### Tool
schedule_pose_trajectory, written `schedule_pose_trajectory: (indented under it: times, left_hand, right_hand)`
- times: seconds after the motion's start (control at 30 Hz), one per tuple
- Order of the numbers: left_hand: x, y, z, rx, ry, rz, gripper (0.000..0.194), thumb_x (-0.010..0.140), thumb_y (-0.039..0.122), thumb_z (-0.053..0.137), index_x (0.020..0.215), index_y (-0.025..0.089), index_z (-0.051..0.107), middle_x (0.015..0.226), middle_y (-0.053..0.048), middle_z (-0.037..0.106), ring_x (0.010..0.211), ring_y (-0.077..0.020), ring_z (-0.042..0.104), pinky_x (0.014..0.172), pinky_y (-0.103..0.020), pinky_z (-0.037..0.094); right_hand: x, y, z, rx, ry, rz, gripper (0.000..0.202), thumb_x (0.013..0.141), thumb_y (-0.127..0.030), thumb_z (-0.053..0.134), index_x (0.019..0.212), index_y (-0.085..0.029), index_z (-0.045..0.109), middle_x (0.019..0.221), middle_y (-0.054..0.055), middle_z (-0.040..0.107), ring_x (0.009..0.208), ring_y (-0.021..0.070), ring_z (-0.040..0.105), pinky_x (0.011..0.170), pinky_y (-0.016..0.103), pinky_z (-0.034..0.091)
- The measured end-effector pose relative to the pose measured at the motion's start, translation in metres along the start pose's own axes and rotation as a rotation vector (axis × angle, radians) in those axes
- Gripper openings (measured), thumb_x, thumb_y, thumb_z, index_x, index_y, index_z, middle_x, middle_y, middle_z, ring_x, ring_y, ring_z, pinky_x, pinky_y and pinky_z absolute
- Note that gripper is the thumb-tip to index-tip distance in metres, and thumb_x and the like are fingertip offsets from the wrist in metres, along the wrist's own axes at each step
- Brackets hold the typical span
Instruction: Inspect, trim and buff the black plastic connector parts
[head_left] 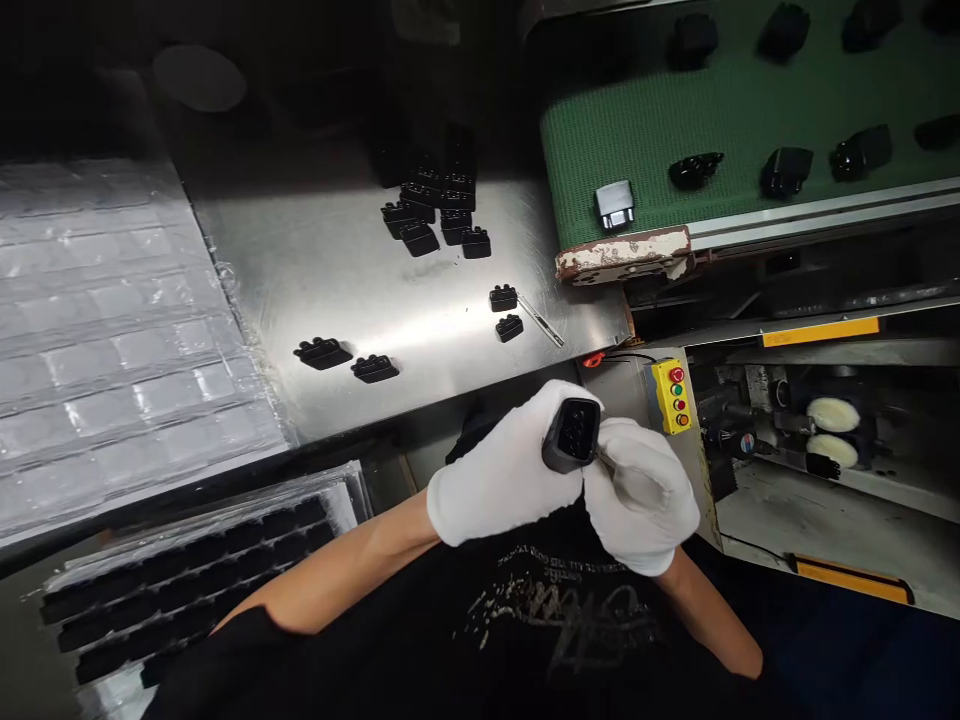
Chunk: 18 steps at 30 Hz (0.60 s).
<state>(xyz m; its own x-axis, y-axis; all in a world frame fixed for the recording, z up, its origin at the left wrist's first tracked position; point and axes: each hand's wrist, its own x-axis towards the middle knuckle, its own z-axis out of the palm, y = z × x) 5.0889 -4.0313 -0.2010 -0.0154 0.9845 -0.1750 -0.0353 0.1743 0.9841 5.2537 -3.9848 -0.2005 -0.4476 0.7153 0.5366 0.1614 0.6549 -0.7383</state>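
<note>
In front of my chest, my left hand (506, 470), in a white glove, is closed around a black plastic housing (571, 432). Its open end faces up, showing a dark hollow with small inner shapes. My right hand (641, 490), also gloved in white, is closed with its fingers curled against the housing's right side. A thin thing may be pinched there, but the fingers hide most of it. Beyond my hands, two small black parts (503, 298) and a slim silver cutter-like tool (541, 320) lie on the metal table (300, 270).
More black parts (439, 205) lie in a cluster, with a pair (322, 352) nearer. A green conveyor belt (600, 130) carries black housings and a silver-grey one (615, 205). Plastic-covered trays (112, 330) lie left, filled trays (187, 570) below. A yellow button box (670, 395) stands right.
</note>
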Motion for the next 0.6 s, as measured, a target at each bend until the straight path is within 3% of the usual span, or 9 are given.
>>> schedule_pose_trajectory:
  times: [0.1, 0.2, 0.33, 0.4, 0.5, 0.6]
  left_hand:
    - [0.013, 0.006, 0.021, 0.040, -0.005, 0.014, 0.041, 0.076, 0.014, 0.069, 0.115, 0.023, 0.059, 0.105, -0.002, 0.071, 0.088, -0.0204, 0.069, 0.075, -0.035, 0.060]
    - [0.033, 0.011, 0.047, 0.133, -0.031, 0.014, 0.040, 0.077, 0.015, 0.069, 0.114, 0.023, 0.058, 0.101, -0.002, 0.071, 0.085, -0.0210, 0.070, 0.073, -0.035, 0.059]
    - [0.066, 0.009, 0.102, 0.360, -0.178, 0.025, 0.049, 0.080, 0.016, 0.066, 0.128, 0.026, 0.062, 0.112, -0.004, 0.076, 0.095, -0.0272, 0.075, 0.079, -0.040, 0.061]
    - [0.093, 0.004, 0.141, 0.409, -0.221, 0.051, 0.051, 0.086, 0.021, 0.067, 0.136, 0.029, 0.063, 0.122, -0.005, 0.076, 0.106, -0.0299, 0.075, 0.092, -0.045, 0.061]
    - [0.145, -0.004, 0.220, 0.311, -0.212, 0.096, 0.045, 0.088, 0.034, 0.076, 0.133, 0.030, 0.070, 0.128, -0.005, 0.075, 0.114, -0.0305, 0.073, 0.103, -0.047, 0.060]
    - [0.194, -0.007, 0.315, 0.065, -0.245, -0.004, 0.040, 0.084, 0.040, 0.083, 0.119, 0.024, 0.076, 0.117, -0.009, 0.078, 0.100, -0.0279, 0.075, 0.084, -0.041, 0.065]
  right_hand:
    - [-0.002, 0.012, -0.025, -0.078, -0.018, -0.034, 0.064, 0.078, 0.005, 0.067, 0.133, -0.029, 0.065, 0.102, 0.003, 0.075, 0.089, 0.0219, 0.074, 0.076, 0.042, 0.067]
    - [0.000, 0.032, -0.059, -0.188, -0.114, -0.067, 0.060, 0.080, 0.004, 0.063, 0.131, -0.029, 0.065, 0.096, 0.002, 0.074, 0.086, 0.0212, 0.071, 0.074, 0.040, 0.064]
    - [-0.008, 0.075, -0.128, -0.294, -0.280, -0.063, 0.034, 0.089, -0.007, 0.063, 0.119, -0.021, 0.071, 0.093, 0.005, 0.075, 0.085, 0.0211, 0.070, 0.080, 0.038, 0.060]
    - [-0.023, 0.103, -0.172, -0.230, -0.240, 0.057, 0.018, 0.096, -0.020, 0.064, 0.111, -0.020, 0.073, 0.094, 0.006, 0.077, 0.085, 0.0199, 0.071, 0.082, 0.036, 0.060]
    - [-0.052, 0.144, -0.236, 0.039, -0.022, 0.480, 0.021, 0.100, -0.039, 0.065, 0.096, -0.021, 0.073, 0.086, 0.003, 0.077, 0.076, 0.0173, 0.071, 0.074, 0.032, 0.060]
    - [-0.074, 0.175, -0.283, 0.469, 0.260, 0.831, 0.042, 0.096, -0.061, 0.065, 0.081, -0.022, 0.068, 0.070, 0.001, 0.070, 0.064, 0.0175, 0.066, 0.063, 0.032, 0.058]
